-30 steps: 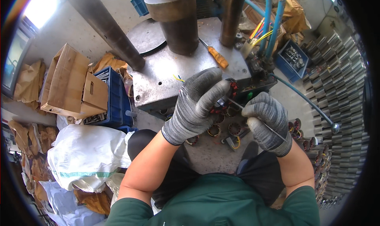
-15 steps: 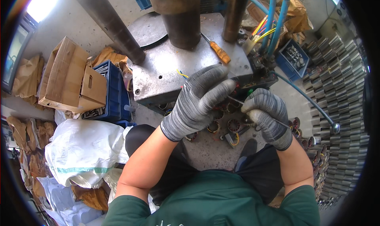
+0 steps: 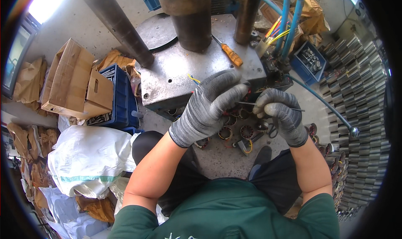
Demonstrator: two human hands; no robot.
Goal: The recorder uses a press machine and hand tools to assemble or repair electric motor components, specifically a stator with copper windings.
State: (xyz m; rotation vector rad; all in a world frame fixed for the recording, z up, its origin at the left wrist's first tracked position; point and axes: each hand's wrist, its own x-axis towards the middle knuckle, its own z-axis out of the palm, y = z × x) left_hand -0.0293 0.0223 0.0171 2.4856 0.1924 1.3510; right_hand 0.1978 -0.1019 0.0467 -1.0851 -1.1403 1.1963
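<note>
Both my hands wear grey knitted gloves and are raised in front of the metal press bed. My right hand is closed in a pinch around a thin dark metal rod, which lies nearly level and sticks out on both sides of the fingers. Its left end reaches the fingertips of my left hand. That hand is curled with thumb and fingers together; whatever lies inside it is hidden. Yellow and blue wires show just beyond its knuckles. A screwdriver with an orange handle rests on the press bed.
Several wound copper stators and black scissors are below my hands. Stacked metal cylinders fill the right side, behind a ball-ended lever. Blue crates, a cardboard box and a white sack stand left.
My right hand has moved slightly up and left. The rod has swung from a downward slant to nearly level. My left hand has hardly moved.
</note>
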